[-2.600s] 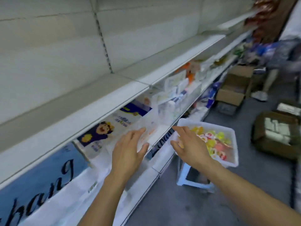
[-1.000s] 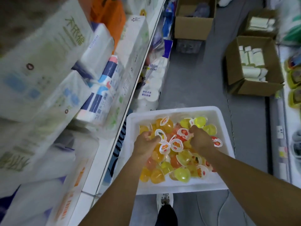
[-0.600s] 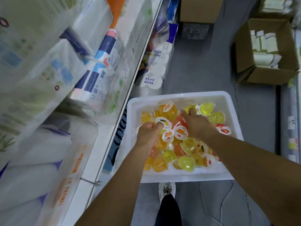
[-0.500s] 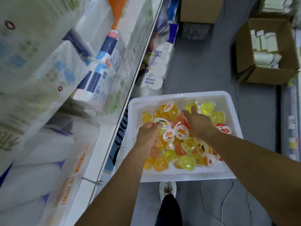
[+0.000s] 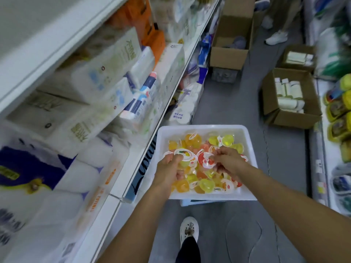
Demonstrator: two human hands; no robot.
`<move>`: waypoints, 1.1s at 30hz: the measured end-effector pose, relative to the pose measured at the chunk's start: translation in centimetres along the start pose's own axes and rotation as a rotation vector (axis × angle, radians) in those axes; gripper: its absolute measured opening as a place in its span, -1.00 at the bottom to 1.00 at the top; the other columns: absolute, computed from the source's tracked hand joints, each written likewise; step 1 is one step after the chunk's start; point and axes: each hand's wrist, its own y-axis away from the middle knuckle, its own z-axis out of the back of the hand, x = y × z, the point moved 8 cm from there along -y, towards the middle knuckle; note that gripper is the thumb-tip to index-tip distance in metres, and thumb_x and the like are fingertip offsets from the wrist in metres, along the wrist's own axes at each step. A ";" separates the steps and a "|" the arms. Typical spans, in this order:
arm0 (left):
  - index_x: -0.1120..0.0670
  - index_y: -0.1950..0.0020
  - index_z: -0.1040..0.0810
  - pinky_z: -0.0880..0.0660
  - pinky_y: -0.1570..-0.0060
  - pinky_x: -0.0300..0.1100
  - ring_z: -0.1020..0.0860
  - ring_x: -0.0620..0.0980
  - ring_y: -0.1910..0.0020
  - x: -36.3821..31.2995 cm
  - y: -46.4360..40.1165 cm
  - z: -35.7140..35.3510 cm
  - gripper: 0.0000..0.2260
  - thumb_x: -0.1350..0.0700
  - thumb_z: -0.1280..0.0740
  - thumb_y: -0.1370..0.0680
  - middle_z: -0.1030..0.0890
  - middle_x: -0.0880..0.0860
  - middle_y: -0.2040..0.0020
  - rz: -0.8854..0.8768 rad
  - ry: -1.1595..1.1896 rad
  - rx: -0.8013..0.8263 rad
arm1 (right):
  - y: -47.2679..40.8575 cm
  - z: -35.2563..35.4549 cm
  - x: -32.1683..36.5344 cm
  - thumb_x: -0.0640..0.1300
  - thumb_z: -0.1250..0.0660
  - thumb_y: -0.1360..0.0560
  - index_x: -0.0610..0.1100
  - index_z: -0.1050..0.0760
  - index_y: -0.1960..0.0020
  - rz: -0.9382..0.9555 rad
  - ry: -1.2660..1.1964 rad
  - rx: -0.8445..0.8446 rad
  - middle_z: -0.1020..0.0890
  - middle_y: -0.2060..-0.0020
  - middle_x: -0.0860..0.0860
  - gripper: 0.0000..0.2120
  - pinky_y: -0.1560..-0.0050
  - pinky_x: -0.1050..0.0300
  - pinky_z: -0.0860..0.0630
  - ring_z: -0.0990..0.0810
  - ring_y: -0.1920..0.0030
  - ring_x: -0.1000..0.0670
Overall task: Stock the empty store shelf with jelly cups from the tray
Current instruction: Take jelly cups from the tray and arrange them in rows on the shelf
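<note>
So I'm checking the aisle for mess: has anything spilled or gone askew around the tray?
No spill shows: the jelly cups all sit inside the white tray. The tissue packs on the shelf lean unevenly, and open cardboard boxes stand in the aisle.

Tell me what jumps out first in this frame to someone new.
The white tray low in the aisle, heaped with yellow, orange and red jelly cups, draws the eye first. Both hands are in it: the left hand grips a yellow cup, the right hand pinches a red one. On the left, shelves of tissue packs crowd the frame; open cardboard boxes sit on the floor beyond.
</note>
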 end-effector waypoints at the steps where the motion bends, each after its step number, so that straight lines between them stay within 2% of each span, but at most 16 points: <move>1: 0.04 -0.13 -0.55 -0.57 0.10 -0.08 -0.54 0.08 0.20 -0.3 1.7 0.0 -0.83 0.05 -0.29 -0.56 -0.62 0.17 0.06 -0.020 0.035 0.004 | 2.0 -0.8 0.6 -0.38 -0.27 -0.55 -0.28 -0.45 0.09 -0.007 -0.069 0.073 -0.58 0.32 -0.17 -0.94 0.49 0.17 -0.42 -0.49 0.47 -0.02; 3: 0.01 -0.14 -0.54 -0.61 0.02 -0.01 -0.59 0.11 0.13 -0.8 5.5 0.1 -0.84 0.06 -0.26 -0.59 -0.62 0.13 0.02 -0.065 0.121 0.020 | 5.8 -2.4 1.4 -0.37 -0.24 -0.56 -0.32 -0.44 -0.01 -0.018 -0.175 0.206 -0.58 0.34 -0.17 -0.96 0.55 0.21 -0.41 -0.50 0.51 0.01; 7: 0.04 -0.18 -0.51 -0.60 -0.05 0.07 -0.63 0.19 0.02 -1.4 13.6 1.5 -0.83 0.09 -0.26 -0.60 -0.62 0.07 0.08 -0.152 0.291 0.033 | 12.7 -5.0 2.4 -0.35 -0.25 -0.56 -0.30 -0.43 -0.13 0.000 -0.324 0.387 -0.59 0.02 -0.31 -0.84 0.49 0.21 -0.54 -0.63 0.40 -0.03; 9: 0.07 -0.21 -0.48 -0.59 -0.07 0.06 -0.63 0.23 -0.05 -1.2 17.5 2.7 -0.80 0.09 -0.28 -0.60 -0.61 0.09 0.03 -0.183 0.347 0.027 | 16.1 -6.0 3.0 -0.34 -0.23 -0.56 -0.28 -0.43 -0.09 0.033 -0.371 0.447 -0.57 0.08 -0.28 -0.88 0.49 0.21 -0.55 -0.63 0.41 -0.01; 11: 0.08 -0.20 -0.46 -0.59 -0.08 0.04 -0.63 0.21 -0.01 -0.8 21.1 4.1 -0.80 0.09 -0.29 -0.60 -0.59 0.11 -0.02 -0.217 0.415 -0.004 | 20.1 -7.4 4.0 -0.31 -0.26 -0.55 -0.28 -0.47 -0.09 0.087 -0.360 0.524 -0.61 0.13 -0.25 -0.87 0.48 0.23 -0.54 -0.63 0.40 0.01; 14: 0.11 -0.25 -0.42 -0.59 -0.07 0.02 -0.65 0.18 0.03 -0.3 26.0 6.8 -0.75 0.08 -0.29 -0.60 -0.61 0.14 -0.02 -0.281 0.488 -0.067 | 25.6 -9.9 5.5 -0.33 -0.39 -0.44 -0.25 -0.50 -0.17 0.202 -0.206 0.593 -0.66 0.22 -0.15 -0.69 0.41 0.20 -0.48 -0.62 0.36 0.02; 16: 0.13 -0.29 -0.41 -0.61 -0.01 -0.02 -0.66 0.14 0.04 -0.1 29.1 8.9 -0.71 0.08 -0.30 -0.60 -0.62 0.18 -0.06 -0.330 0.518 -0.113 | 28.8 -11.8 6.6 -0.38 -0.48 -0.35 -0.22 -0.51 -0.21 0.284 -0.046 0.597 -0.63 0.16 -0.19 -0.56 0.39 0.16 -0.42 -0.56 0.32 -0.05; 17: 0.14 -0.30 -0.41 -0.63 0.02 -0.04 -0.67 0.12 0.05 0.1 30.7 10.1 -0.70 0.09 -0.30 -0.60 -0.62 0.19 -0.09 -0.351 0.541 -0.133 | 30.3 -12.8 7.2 -0.38 -0.50 -0.33 -0.20 -0.53 -0.19 0.322 0.023 0.596 -0.62 0.17 -0.19 -0.56 0.43 0.17 -0.40 -0.52 0.35 -0.04; 20: 0.17 -0.30 -0.42 -0.63 0.03 -0.05 -0.67 0.09 0.08 0.4 35.3 13.7 -0.69 0.09 -0.30 -0.60 -0.62 0.19 -0.09 -0.420 0.601 -0.184 | 34.4 -15.8 9.1 -0.25 -0.50 -0.37 -0.12 -0.58 -0.12 0.439 0.207 0.561 -0.58 0.36 -0.12 -0.66 0.52 0.21 -0.32 -0.42 0.51 0.04; 22: 0.17 -0.29 -0.43 -0.62 0.01 -0.05 -0.66 0.13 0.05 0.7 38.1 16.4 -0.70 0.08 -0.30 -0.60 -0.61 0.17 -0.07 -0.470 0.594 -0.231 | 37.1 -18.3 10.2 -0.18 -0.46 -0.42 -0.12 -0.60 -0.10 0.513 0.277 0.573 -0.56 0.43 -0.08 -0.74 0.51 0.21 -0.30 -0.41 0.52 0.04; 26: 0.13 -0.24 -0.47 -0.62 0.00 -0.02 -0.66 0.17 0.01 1.4 43.2 22.3 -0.73 0.05 -0.31 -0.59 -0.59 0.17 -0.14 -0.547 0.551 -0.389 | 42.1 -24.0 11.2 -0.07 -0.43 -0.45 -0.10 -0.61 -0.09 0.625 0.383 0.651 -0.61 0.30 -0.09 -0.76 0.48 0.18 -0.29 -0.46 0.41 0.04; 28: 0.12 -0.22 -0.48 -0.62 0.05 -0.07 -0.66 0.17 0.00 2.2 45.5 25.4 -0.73 0.04 -0.33 -0.58 -0.58 0.19 -0.17 -0.571 0.563 -0.441 | 44.5 -27.3 11.2 -0.05 -0.42 -0.45 -0.08 -0.62 -0.07 0.663 0.416 0.679 -0.62 0.31 -0.05 -0.78 0.45 0.17 -0.30 -0.48 0.37 0.03; 31: 0.11 -0.24 -0.47 -0.62 0.03 -0.07 -0.67 0.14 0.03 3.9 49.3 30.3 -0.72 0.02 -0.32 -0.58 -0.64 0.18 -0.08 -0.592 0.576 -0.520 | 47.8 -32.7 10.8 -0.03 -0.43 -0.42 -0.05 -0.61 -0.04 0.716 0.427 0.708 -0.65 0.31 0.00 -0.78 0.41 0.15 -0.35 -0.52 0.34 0.03; 33: 0.10 -0.24 -0.48 -0.62 0.00 -0.06 -0.68 0.14 0.06 5.4 52.1 33.8 -0.71 0.02 -0.33 -0.57 -0.66 0.17 -0.06 -0.600 0.577 -0.586 | 50.1 -36.7 10.3 -0.04 -0.45 -0.41 -0.05 -0.57 -0.10 0.733 0.413 0.734 -0.67 0.21 -0.01 -0.72 0.40 0.18 -0.37 -0.55 0.32 0.05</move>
